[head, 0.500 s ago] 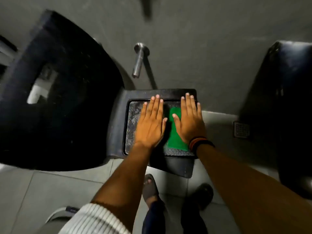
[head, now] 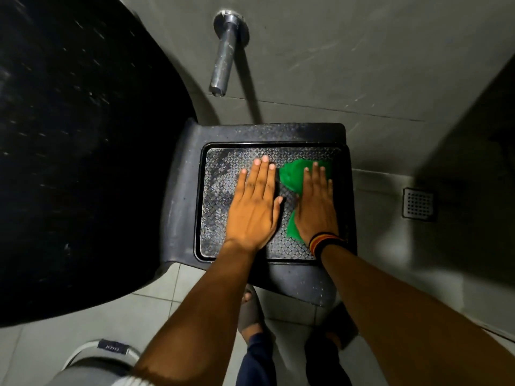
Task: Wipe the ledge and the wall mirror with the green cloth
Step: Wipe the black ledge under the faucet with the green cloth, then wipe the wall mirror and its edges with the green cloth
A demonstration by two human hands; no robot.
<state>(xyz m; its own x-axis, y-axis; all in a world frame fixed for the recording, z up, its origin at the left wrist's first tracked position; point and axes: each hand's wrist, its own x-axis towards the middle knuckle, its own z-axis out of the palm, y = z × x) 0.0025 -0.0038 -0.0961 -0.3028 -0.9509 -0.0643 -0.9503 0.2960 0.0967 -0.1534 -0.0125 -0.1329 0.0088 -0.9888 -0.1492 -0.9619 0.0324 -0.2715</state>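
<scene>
The green cloth lies on the patterned inset of a dark ledge under a wall tap. My right hand lies flat on the cloth, fingers straight, pressing it down; green shows beyond my fingertips and beside my wrist. My left hand rests flat on the bare patterned surface just left of the cloth, fingers spread and holding nothing. A striped band circles my right wrist. No mirror is in view.
A metal tap sticks out of the grey wall above the ledge. A large black basin fills the left. A square floor drain sits at the right. My sandalled feet stand on grey tiles below.
My right hand has slid with the cloth toward the right side of the inset. The view has come closer to the ledge. My left hand stays flat on the surface.
</scene>
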